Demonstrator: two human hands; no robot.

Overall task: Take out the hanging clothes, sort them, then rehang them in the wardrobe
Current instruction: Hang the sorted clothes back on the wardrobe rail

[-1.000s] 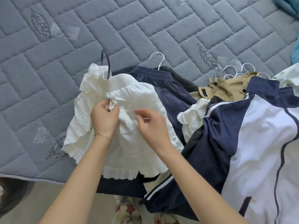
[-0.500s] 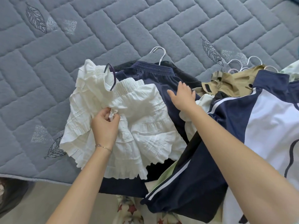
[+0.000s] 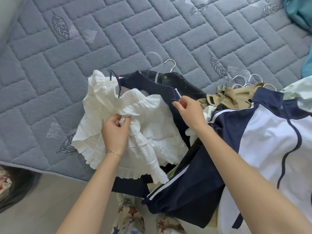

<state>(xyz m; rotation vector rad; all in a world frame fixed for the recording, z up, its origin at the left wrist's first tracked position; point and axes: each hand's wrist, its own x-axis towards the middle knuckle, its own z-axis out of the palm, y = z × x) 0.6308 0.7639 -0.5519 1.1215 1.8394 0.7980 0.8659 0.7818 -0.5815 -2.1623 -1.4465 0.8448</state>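
A white ruffled garment (image 3: pixel 135 130) on a dark purple hanger (image 3: pixel 116 81) lies on top of a pile of clothes on the bed. My left hand (image 3: pixel 115 130) pinches a fold of its fabric near the middle. My right hand (image 3: pixel 187 110) grips the waistband edge of the navy shorts (image 3: pixel 162 88) lying under it and lifts that edge. Beneath the shorts dark jeans (image 3: pixel 182 81) show on a white hanger (image 3: pixel 170 65). To the right lie a khaki garment (image 3: pixel 236 95) and a navy-and-white jacket (image 3: pixel 263 142).
The grey quilted mattress (image 3: pixel 84 48) spreads behind and to the left of the pile. Several white hanger hooks (image 3: pixel 244 80) poke out behind the khaki garment. Teal fabric (image 3: pixel 300 12) lies at the top right corner. The bed's front edge runs along the lower left.
My right hand went from the white garment to the right, then closed on the navy shorts' waistband and pulled it back, uncovering the jeans. My left hand kept its hold.
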